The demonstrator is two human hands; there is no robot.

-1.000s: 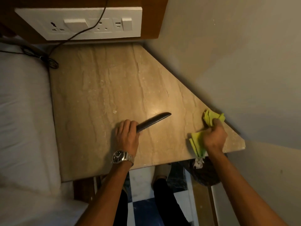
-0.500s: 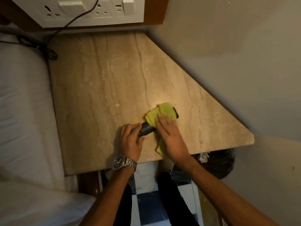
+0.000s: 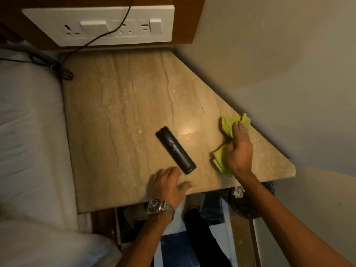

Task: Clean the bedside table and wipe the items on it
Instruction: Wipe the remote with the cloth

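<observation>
Gripping crumpled green cloth (image 3: 227, 124) in my right hand (image 3: 239, 151); my blurred left hand (image 3: 167, 184) seems relaxed, empty, near the slim black remote (image 3: 175, 150)

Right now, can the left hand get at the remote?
Likely yes: the left hand is open just short of the remote, with nothing between them; the right hand grips the cloth off to the side.

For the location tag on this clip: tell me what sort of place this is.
Most likely a bedroom, perhaps a hotel room: a marble-topped bedside table sits against a white bed, a socket panel is set in wood panelling behind it, and a remote lies on top.
</observation>
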